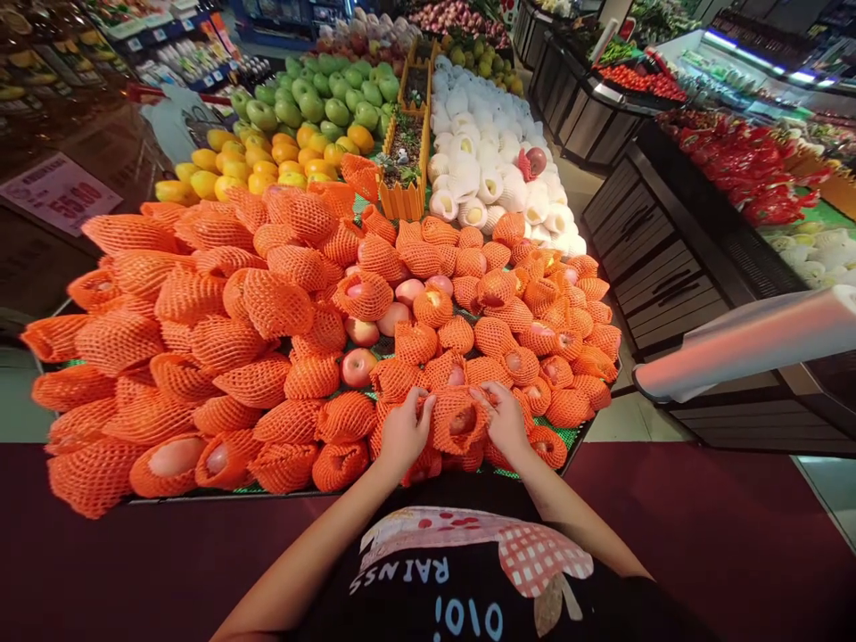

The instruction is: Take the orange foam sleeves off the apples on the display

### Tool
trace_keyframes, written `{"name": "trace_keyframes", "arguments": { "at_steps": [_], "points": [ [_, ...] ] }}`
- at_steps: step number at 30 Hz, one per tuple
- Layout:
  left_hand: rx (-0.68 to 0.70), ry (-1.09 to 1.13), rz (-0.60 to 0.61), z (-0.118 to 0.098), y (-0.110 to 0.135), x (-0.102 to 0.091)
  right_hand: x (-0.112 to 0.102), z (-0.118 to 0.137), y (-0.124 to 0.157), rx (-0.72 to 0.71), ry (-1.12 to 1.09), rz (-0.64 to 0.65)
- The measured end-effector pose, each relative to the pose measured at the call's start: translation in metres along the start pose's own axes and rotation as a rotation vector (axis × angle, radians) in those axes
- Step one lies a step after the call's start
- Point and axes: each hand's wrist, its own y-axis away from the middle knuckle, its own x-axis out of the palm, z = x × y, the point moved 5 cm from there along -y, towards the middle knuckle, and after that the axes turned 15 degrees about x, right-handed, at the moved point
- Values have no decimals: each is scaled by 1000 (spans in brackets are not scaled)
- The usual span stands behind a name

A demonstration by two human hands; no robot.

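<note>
At the front of the fruit display, my left hand (405,432) pinches one edge of an orange foam net (455,406). The opposite edge is pinched between the fingers of my right hand (506,423), so the net is stretched between both hands. Its opening faces me, and a reddish round fruit (461,421) shows inside, probably an apple. More netted fruits lie close around both hands. Just beyond my left hand rests a bare apple (359,367), with several other bare apples (393,318) behind it.
Larger fruits in orange nets (220,348) fill the display's left side. Behind are yellow mangoes (234,165), green apples (321,94), a small yellow fence (402,201) and white-netted fruits (481,152). A roll of plastic bags (749,348) juts in from the right.
</note>
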Motion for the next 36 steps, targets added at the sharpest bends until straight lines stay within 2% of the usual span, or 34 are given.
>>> {"name": "trace_keyframes", "arguments": {
  "at_steps": [4,8,11,15,19,23,28,30,32,34,36],
  "points": [
    [-64,-285,175,3,-7,7,7,0,-18,34,146,86],
    [-105,-479,326,-7,-8,9,9,-5,-22,16,243,123],
    [-84,-517,377,-12,-5,11,8,-6,-19,-11,304,95],
    [-13,-507,373,-10,0,15,8,-3,-9,-36,290,95],
    [78,-494,329,-6,5,18,8,6,14,-98,244,93],
    [115,-457,220,2,9,24,11,-2,34,-14,224,173],
    [110,-216,-68,14,17,26,11,-20,38,77,53,336],
    [150,-113,-221,10,21,18,10,-29,34,154,-112,324],
    [209,-28,-359,1,24,5,10,-40,33,310,-333,268],
    [261,111,-362,-11,24,-5,16,-51,35,467,-581,258],
    [340,336,-208,-26,22,-10,25,-55,41,557,-756,310]
  ]
}}
